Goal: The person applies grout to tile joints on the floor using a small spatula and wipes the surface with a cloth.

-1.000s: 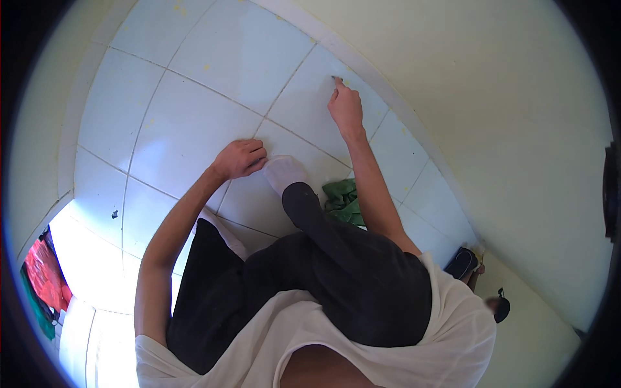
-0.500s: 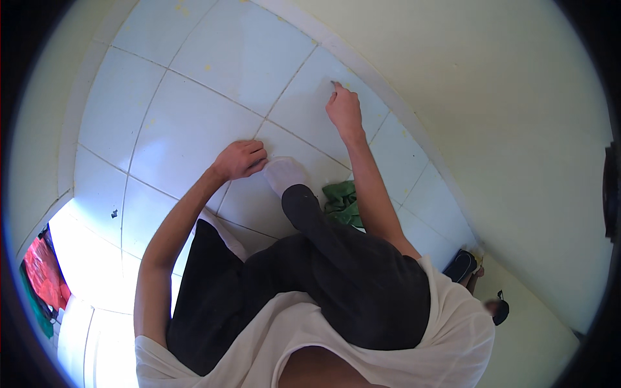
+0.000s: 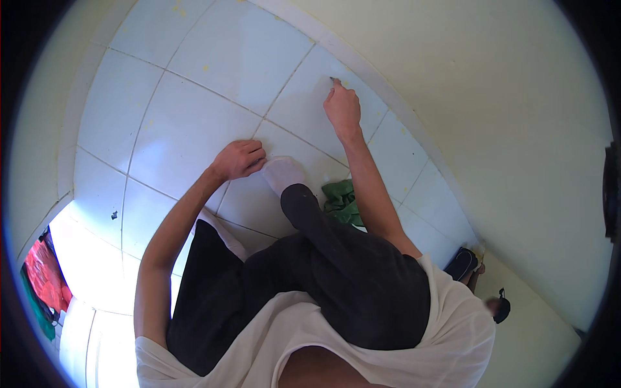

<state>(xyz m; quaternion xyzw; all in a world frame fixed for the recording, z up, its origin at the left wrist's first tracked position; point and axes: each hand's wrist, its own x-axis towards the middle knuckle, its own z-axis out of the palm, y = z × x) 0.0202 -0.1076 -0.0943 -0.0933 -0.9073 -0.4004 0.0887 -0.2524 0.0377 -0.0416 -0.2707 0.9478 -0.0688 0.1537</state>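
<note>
The right hand (image 3: 341, 107), arm stretched far forward, pinches a small dark tool (image 3: 335, 80) with its fingers together, tip on the white tiled floor (image 3: 194, 123) close to the pale wall (image 3: 491, 110). The left hand (image 3: 240, 159) rests curled, knuckles on a tile, touching the white sock (image 3: 283, 173). A crumpled green cloth (image 3: 343, 202) lies beside the right forearm.

packages: none | labels: none | signs: none | screens: none in view

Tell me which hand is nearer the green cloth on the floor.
Left. The left hand rests on the tiles just up-left of the green cloth; the right hand reaches farther up, near the wall.
</note>
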